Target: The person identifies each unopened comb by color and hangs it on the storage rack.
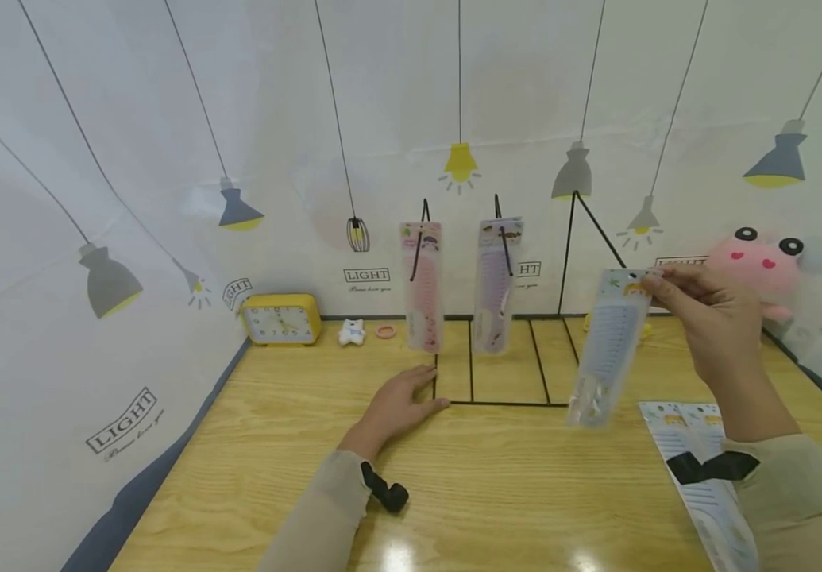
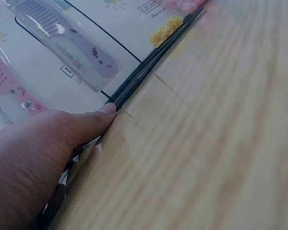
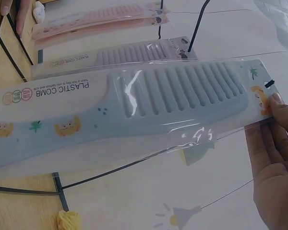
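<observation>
My right hand (image 1: 721, 318) pinches the top corner of a packaged light blue comb (image 3: 177, 100) between thumb and fingers. A black wire arm's tip (image 3: 269, 84) shows at the package's hang hole. The arm belongs to a black wire display rack (image 1: 511, 403) standing on the table. My left hand (image 1: 399, 401) rests at the front left corner of the rack's base, thumb (image 2: 93, 122) along the wire and fingers stretched out. A packaged pink comb (image 1: 422, 290) and a packaged purple comb (image 1: 498, 286) hang on the rack's other two arms.
More blue comb packages (image 1: 696, 477) lie on the table under my right forearm. Toward the back left are a yellow clock (image 1: 282, 319), a small white figure (image 1: 352, 332) and a pink ring (image 1: 386, 331). A pink plush toy (image 1: 754, 266) sits at the back right, and a lamp-patterned sheet stands behind.
</observation>
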Action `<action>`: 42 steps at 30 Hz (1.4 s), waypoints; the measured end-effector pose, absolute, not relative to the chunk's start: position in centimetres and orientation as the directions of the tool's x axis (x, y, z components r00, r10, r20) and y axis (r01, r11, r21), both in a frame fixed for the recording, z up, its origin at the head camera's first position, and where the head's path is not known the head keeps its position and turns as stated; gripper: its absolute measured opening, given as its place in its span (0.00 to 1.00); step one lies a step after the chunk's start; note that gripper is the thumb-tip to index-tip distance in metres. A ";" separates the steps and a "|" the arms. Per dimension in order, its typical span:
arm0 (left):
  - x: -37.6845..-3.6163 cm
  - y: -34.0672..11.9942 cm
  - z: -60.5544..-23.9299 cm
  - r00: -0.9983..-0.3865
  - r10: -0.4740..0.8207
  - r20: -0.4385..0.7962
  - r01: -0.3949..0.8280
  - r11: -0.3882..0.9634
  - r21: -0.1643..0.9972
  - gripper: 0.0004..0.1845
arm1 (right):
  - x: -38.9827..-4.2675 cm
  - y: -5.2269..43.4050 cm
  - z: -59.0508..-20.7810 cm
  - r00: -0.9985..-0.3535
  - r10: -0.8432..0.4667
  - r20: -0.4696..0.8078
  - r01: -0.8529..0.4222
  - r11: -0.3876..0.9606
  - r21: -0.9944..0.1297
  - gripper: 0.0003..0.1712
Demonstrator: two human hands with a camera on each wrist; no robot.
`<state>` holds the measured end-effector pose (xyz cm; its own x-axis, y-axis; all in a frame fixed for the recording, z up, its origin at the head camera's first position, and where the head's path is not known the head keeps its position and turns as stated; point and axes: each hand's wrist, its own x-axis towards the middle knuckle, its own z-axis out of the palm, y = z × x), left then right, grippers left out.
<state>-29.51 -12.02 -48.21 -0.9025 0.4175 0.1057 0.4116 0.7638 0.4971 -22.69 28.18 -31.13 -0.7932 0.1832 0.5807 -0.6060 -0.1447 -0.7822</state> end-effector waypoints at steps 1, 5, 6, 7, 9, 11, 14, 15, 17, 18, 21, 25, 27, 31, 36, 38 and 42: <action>-29.5 -12.0 -48.2 -0.903 0.416 0.105 0.410 0.763 0.500 0.40 | -22.8 28.2 -31.2 -0.796 0.185 0.577 -0.602 -0.140 -0.786 0.15; -29.6 -12.1 -48.3 -0.904 0.414 0.107 0.407 0.758 0.510 0.40 | -23.3 28.3 -31.4 -0.800 0.183 0.572 -0.597 -0.143 -0.789 0.13; -29.6 -12.1 -48.3 -0.904 0.414 0.108 0.407 0.755 0.514 0.40 | -23.5 28.3 -31.4 -0.798 0.177 0.576 -0.600 -0.145 -0.787 0.13; -29.6 -12.1 -48.3 -0.904 0.414 0.107 0.406 0.752 0.520 0.40 | -23.7 28.3 -31.4 -0.797 0.174 0.579 -0.602 -0.147 -0.785 0.12; -29.6 -12.1 -48.2 -0.905 0.412 0.105 0.401 0.746 0.532 0.40 | -24.2 28.3 -31.4 -0.796 0.169 0.581 -0.604 -0.152 -0.783 0.11; -29.6 -12.1 -48.2 -0.907 0.409 0.104 0.396 0.740 0.544 0.39 | -24.6 28.3 -31.4 -0.796 0.171 0.581 -0.603 -0.135 -0.786 0.11; -29.6 -12.2 -48.1 -0.906 0.408 0.108 0.396 0.734 0.552 0.39 | -25.3 28.2 -31.2 -0.803 0.177 0.569 -0.588 -0.079 -0.805 0.12; -29.6 -12.2 -48.1 -0.906 0.409 0.111 0.399 0.732 0.553 0.39 | -25.6 28.2 -31.1 -0.809 0.178 0.560 -0.576 -0.057 -0.815 0.12; -29.5 -12.2 -48.1 -0.905 0.411 0.111 0.400 0.732 0.552 0.39 | -26.1 28.3 -31.0 -0.820 0.180 0.543 -0.553 -0.009 -0.833 0.13; -29.5 -12.2 -48.1 -0.905 0.411 0.109 0.399 0.732 0.552 0.39 | -26.3 28.3 -30.9 -0.825 0.184 0.534 -0.539 0.029 -0.842 0.13; -29.5 -12.2 -48.1 -0.907 0.409 0.106 0.394 0.728 0.561 0.38 | -27.2 28.3 -30.4 -0.835 0.194 0.515 -0.497 0.133 -0.857 0.16; -29.5 -12.2 -48.1 -0.906 0.409 0.111 0.397 0.727 0.559 0.38 | -28.5 28.3 -29.8 -0.840 0.199 0.504 -0.449 0.267 -0.853 0.20; -29.6 -12.2 -48.2 -0.905 0.411 0.110 0.399 0.729 0.556 0.38 | -29.1 28.3 -29.6 -0.851 0.199 0.486 -0.418 0.304 -0.856 0.21; -29.7 -12.2 -48.2 -0.906 0.411 0.104 0.395 0.728 0.560 0.38 | -30.0 28.3 -29.2 -0.871 0.207 0.446 -0.357 0.356 -0.864 0.24; -29.7 -12.1 -48.0 -0.908 0.406 0.105 0.390 0.725 0.567 0.38 | -30.9 28.0 -28.5 -0.878 0.210 0.430 -0.322 0.404 -0.856 0.25; -29.7 -12.1 -47.9 -0.909 0.403 0.104 0.388 0.729 0.564 0.37 | -31.3 27.8 -28.3 -0.882 0.212 0.422 -0.310 0.415 -0.855 0.25; -29.7 -12.0 -47.8 -0.912 0.399 0.097 0.380 0.732 0.565 0.37 | -31.8 27.6 -28.1 -0.881 0.228 0.414 -0.285 0.442 -0.850 0.26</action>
<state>-29.67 -12.02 -47.84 -0.9119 0.3989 0.0968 0.3803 0.7321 0.5651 -31.75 27.63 -28.07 -0.8810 0.2280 0.4145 -0.2855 0.4423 -0.8502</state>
